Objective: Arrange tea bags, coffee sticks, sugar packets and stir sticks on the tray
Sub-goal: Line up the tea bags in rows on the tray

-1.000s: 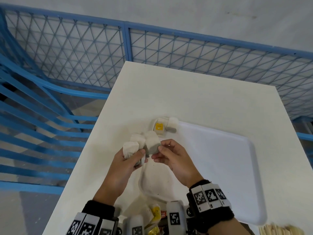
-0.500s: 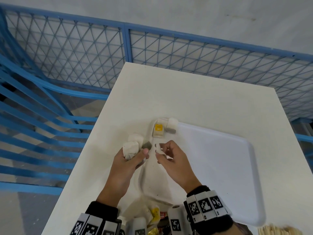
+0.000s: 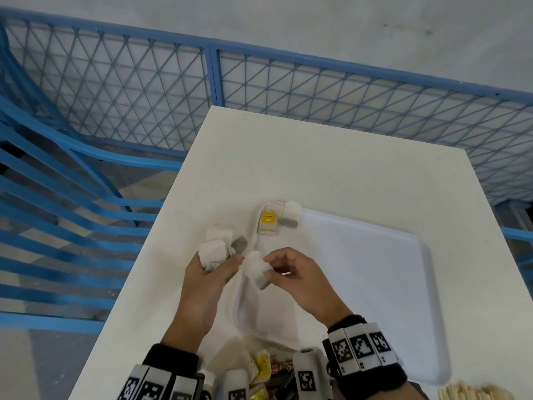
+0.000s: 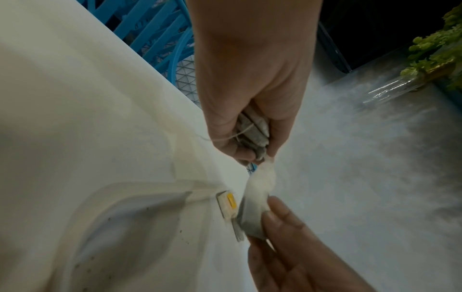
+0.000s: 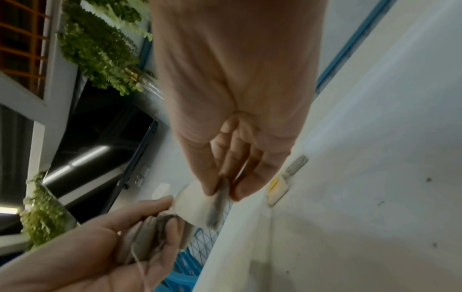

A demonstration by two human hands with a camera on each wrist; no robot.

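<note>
My left hand (image 3: 219,261) grips a bunch of white tea bags (image 3: 215,249) above the table, left of the white tray (image 3: 375,284). The same bunch (image 4: 252,134) shows in the left wrist view, a string hanging from it. My right hand (image 3: 269,265) pinches one tea bag (image 3: 256,269) between thumb and fingers over the tray's left rim. The top end of this tea bag (image 4: 258,183) touches the left fingers. Two tea bags lie in the tray's far left corner, one with a yellow tag (image 3: 268,220) and one beside it (image 3: 290,216).
A pile of packets and tea bags (image 3: 259,368) lies on the white table (image 3: 317,157) at its near edge, between my wrists. Wooden stir sticks (image 3: 473,392) show at the bottom right. A blue mesh fence (image 3: 213,76) stands behind and left of the table.
My right hand left the bunch, moved slightly right, and now pinches a single tea bag beside my left thumb. The left hand stayed in place with its bunch.
</note>
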